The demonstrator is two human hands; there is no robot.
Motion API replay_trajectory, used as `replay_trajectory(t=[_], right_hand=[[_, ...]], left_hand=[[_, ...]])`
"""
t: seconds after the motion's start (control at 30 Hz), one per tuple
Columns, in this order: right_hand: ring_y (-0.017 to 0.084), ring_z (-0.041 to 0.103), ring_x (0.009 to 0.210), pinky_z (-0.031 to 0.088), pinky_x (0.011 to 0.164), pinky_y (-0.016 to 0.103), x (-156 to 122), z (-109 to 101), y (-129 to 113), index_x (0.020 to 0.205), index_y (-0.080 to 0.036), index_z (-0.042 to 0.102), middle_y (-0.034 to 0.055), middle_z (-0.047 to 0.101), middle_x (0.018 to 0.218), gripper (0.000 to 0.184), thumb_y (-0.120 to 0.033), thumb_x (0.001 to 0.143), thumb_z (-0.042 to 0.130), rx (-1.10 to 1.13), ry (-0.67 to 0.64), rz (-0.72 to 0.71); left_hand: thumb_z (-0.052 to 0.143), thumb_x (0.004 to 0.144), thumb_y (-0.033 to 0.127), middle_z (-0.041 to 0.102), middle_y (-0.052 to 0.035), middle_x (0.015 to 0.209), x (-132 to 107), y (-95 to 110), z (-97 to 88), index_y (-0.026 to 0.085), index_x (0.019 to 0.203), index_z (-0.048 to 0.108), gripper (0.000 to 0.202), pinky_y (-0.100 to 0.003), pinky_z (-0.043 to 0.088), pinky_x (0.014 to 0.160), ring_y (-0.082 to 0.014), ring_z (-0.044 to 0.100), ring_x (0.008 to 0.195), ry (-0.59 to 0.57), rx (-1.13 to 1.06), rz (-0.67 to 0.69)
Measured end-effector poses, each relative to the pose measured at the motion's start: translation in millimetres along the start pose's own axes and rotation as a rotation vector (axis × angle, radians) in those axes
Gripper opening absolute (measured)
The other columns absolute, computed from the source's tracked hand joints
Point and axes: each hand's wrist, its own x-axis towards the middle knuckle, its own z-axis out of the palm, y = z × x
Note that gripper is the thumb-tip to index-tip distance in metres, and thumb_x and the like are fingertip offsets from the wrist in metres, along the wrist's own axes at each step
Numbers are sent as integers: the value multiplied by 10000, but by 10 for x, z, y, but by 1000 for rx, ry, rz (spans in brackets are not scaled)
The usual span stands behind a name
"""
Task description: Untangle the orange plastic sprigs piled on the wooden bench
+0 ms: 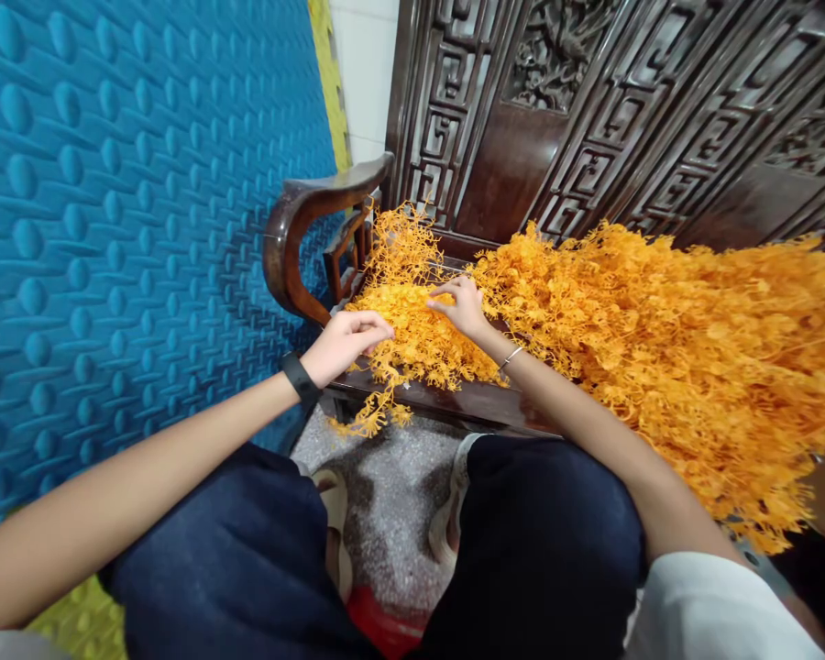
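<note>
A loose pile of orange artificial flower sprigs (pixel 446 353) lies on a dark wooden bench (pixel 478 403). At the pile's left side is my left hand (pixel 350 344), its thumb and fingers pinched on an orange sprig; the exact grip point is hard to see. A strand (pixel 375 412) of the same orange stuff hangs over the bench's front edge just below it. My right hand (pixel 460 304) is above the back of the pile, thumb and fingertips brought together. Whatever is between them is too small to make out.
A large heap of orange artificial flowers (pixel 687 348) fills the right side. Behind stands a carved wooden backrest (pixel 512 151), with a curved armrest (pixel 292 229) at left. Blue foam matting (pixel 124 211) borders the bench. Something red (pixel 385 623) sits on the floor between my feet.
</note>
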Motion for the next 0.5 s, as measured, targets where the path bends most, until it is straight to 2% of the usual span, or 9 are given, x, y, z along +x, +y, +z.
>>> replay_trajectory(t=[0.13,0.2,0.27,0.33,0.4,0.47,0.5], right_hand=[[290,497,1032,345,901,463,-44,43,-93,934,-174,672,122,589,1054,211,-269,746,669,-82,2,-8],[257,526,952,373,873,431,-42,31,-161,918,-151,657,120,602,1022,217,-262,732,674,26,18,39],[204,543,833,409,810,377,-43,-19,-265,848,-149,642,90,625,935,177,-276,727,666,250,-13,84],[167,548,764,425,752,330,-70,-101,-403,800,-159,630,57,640,861,188,-340,747,638,506,-138,80],[156,565,766,430,730,314,-128,-189,-552,799,-167,640,50,655,847,271,-431,782,582,677,-343,47],[160,581,807,434,753,319,-200,-252,-670,817,-171,656,56,666,882,315,-472,785,569,721,-510,3],[163,584,834,436,778,325,-232,-266,-708,825,-170,661,59,667,902,305,-462,774,591,709,-543,-21]], left_hand=[[613,714,289,437,56,446,-16,-3,-38,140,662,610,157,-216,310,507,-77,384,462,-16,-72,5],[625,702,292,466,48,489,-17,-11,-62,140,667,614,156,-218,328,522,-80,404,492,10,-90,4],[639,687,298,526,28,583,-13,-25,-87,142,670,616,158,-217,355,544,-89,446,554,59,-105,13],[642,686,314,573,10,685,-10,-40,-108,148,676,608,170,-219,391,580,-104,493,634,103,-137,29],[633,703,333,596,-1,732,-10,-52,-122,153,690,591,186,-229,420,618,-118,526,688,113,-179,33],[626,720,345,607,-4,730,-16,-56,-127,157,716,575,195,-241,437,637,-123,545,689,101,-220,21],[625,725,345,609,-3,724,-19,-54,-127,158,729,570,195,-247,444,640,-123,549,680,92,-236,15]])
